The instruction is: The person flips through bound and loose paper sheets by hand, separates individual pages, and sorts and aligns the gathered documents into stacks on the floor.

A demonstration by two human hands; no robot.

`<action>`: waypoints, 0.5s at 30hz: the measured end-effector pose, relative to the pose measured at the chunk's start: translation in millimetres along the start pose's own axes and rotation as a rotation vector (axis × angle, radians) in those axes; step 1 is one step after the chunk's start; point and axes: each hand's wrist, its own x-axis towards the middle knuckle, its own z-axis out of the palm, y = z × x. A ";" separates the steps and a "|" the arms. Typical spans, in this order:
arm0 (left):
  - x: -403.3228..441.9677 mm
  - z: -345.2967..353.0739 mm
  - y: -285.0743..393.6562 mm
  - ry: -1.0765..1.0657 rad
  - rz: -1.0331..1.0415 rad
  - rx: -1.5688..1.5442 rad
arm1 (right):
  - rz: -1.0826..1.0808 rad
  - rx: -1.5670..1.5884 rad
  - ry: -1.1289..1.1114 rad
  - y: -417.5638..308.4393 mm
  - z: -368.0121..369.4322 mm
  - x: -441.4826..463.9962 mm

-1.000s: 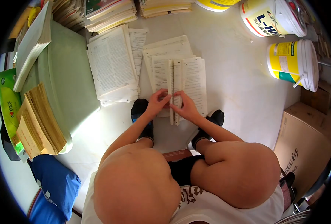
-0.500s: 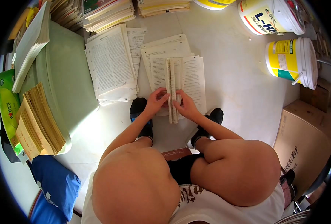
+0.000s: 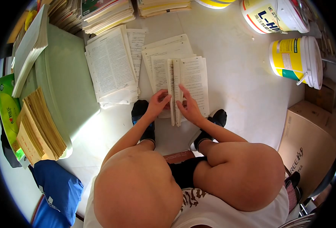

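While the person sits with bent knees, both hands are at a bundle of folded papers, which is between the two feet and above some loose printed sheets on the pale floor. The left hand is curled, and its thumb and fingers grip the left side of the bundle. The right hand is more open: its index finger is extended upward, its thumb stands apart, and both touch the right side of the bundle. Seen from above, the bundle shows narrow, and I cannot tell whether its lower edge touches the sheets below. To the left, near the loose sheets, lies a pile of printed pages, just beside a pale green box-like surface. Well apart on the right are a yellow and white bucket and a cardboard box.
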 end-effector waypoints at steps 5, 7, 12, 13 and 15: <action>0.2 -2.2 -1.3 -0.022 -0.014 -0.031 | -0.009 -0.101 -0.163 9.6 -4.5 6.2; 0.5 -2.5 -2.1 -0.024 -0.003 -0.017 | -0.021 -0.111 -0.155 3.6 -4.3 5.6; -1.2 -2.4 0.7 -0.022 0.002 0.021 | -0.023 -0.161 -0.155 -2.1 -2.6 6.4; -0.7 -3.1 -0.1 -0.022 0.002 0.032 | -0.041 -0.168 -0.151 -1.0 -2.3 6.7; 0.0 -3.5 -1.1 -0.023 0.000 0.043 | -0.058 -0.174 -0.147 0.7 -2.3 7.5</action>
